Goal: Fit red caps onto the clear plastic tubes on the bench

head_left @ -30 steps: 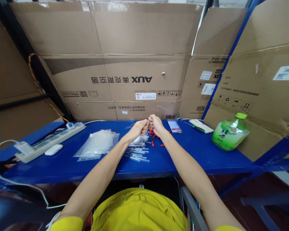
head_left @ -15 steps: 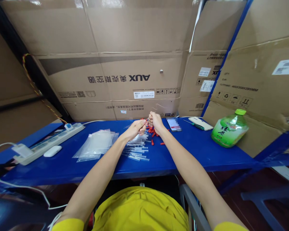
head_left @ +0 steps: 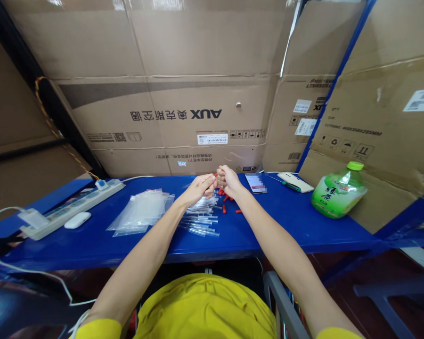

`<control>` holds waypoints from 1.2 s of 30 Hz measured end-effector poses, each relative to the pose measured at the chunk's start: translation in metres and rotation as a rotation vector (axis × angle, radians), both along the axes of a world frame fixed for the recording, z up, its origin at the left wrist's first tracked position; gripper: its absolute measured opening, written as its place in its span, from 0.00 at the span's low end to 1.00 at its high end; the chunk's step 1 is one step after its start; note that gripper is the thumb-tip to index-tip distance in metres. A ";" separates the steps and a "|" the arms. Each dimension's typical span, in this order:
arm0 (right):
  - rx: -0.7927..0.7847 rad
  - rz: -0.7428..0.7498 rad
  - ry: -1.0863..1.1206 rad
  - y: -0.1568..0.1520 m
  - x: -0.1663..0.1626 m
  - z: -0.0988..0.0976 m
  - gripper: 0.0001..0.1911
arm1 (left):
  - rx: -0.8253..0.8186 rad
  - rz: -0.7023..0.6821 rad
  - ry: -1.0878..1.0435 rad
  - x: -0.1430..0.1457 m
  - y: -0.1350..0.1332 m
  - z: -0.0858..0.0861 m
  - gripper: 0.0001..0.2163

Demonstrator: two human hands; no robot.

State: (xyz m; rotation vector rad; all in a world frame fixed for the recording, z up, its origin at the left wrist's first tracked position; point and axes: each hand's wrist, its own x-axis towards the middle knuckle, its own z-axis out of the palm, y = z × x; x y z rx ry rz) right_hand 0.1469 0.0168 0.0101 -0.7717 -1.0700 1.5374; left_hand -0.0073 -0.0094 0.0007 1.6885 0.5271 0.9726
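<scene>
My left hand point(head_left: 200, 187) and my right hand point(head_left: 227, 179) meet, fingers curled, above the far middle of the blue shelf point(head_left: 282, 226). A small red cap point(head_left: 215, 175) shows between them; the left fingers seem to pinch a thin clear tube, too small to be sure. Below the hands lies a pile of clear plastic tubes point(head_left: 202, 219). Loose red caps point(head_left: 226, 202) are scattered just right of the pile.
A stack of clear plastic bags point(head_left: 141, 212) lies left of the tubes. Farther left are a white power strip point(head_left: 70, 207) and a white mouse point(head_left: 77, 219). A phone point(head_left: 256, 183), a screwdriver point(head_left: 287, 185) and a green tea bottle point(head_left: 337, 193) sit right. Cardboard boxes point(head_left: 183, 94) wall the back.
The hands, slightly apart half a second ago, have closed back together. The view shifted a little; nothing else on the shelf moved.
</scene>
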 end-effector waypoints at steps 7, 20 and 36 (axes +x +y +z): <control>0.336 -0.550 -0.445 0.000 0.008 0.001 0.25 | 0.037 0.072 0.102 0.000 0.003 0.001 0.23; 0.677 -0.957 -1.232 -0.011 0.004 -0.005 0.29 | 0.168 0.354 0.270 0.001 0.021 -0.014 0.22; 0.845 -0.583 -1.001 -0.004 0.023 -0.009 0.26 | 0.182 0.262 0.143 0.003 0.018 -0.013 0.15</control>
